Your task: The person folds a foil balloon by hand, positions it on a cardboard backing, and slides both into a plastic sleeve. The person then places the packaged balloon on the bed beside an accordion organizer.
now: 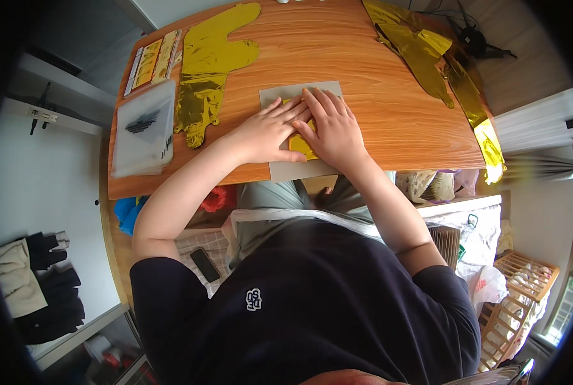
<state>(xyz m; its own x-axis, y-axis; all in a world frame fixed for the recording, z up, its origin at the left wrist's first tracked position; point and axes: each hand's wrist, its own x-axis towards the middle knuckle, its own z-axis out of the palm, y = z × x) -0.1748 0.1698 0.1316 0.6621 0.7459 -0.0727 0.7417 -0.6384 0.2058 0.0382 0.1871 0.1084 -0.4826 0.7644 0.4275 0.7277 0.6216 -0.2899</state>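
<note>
A grey flat sheet (pixel 286 168) lies at the near edge of the wooden table (pixel 363 58). On it sits a folded piece of gold foil (pixel 301 147), mostly hidden under my hands. My left hand (pixel 264 131) presses flat on the foil's left side, fingers spread. My right hand (pixel 333 125) lies flat over its right side, fingertips pointing away from me. The two hands touch at the fingers.
A flat gold foil balloon (pixel 206 70) lies at the left of the table, more crumpled gold foil (pixel 427 54) at the right. A clear bag with dark pieces (pixel 144 128) and a packet of gold strips (pixel 151 61) sit at the far left. Black cables (pixel 475 38) lie beyond the right edge.
</note>
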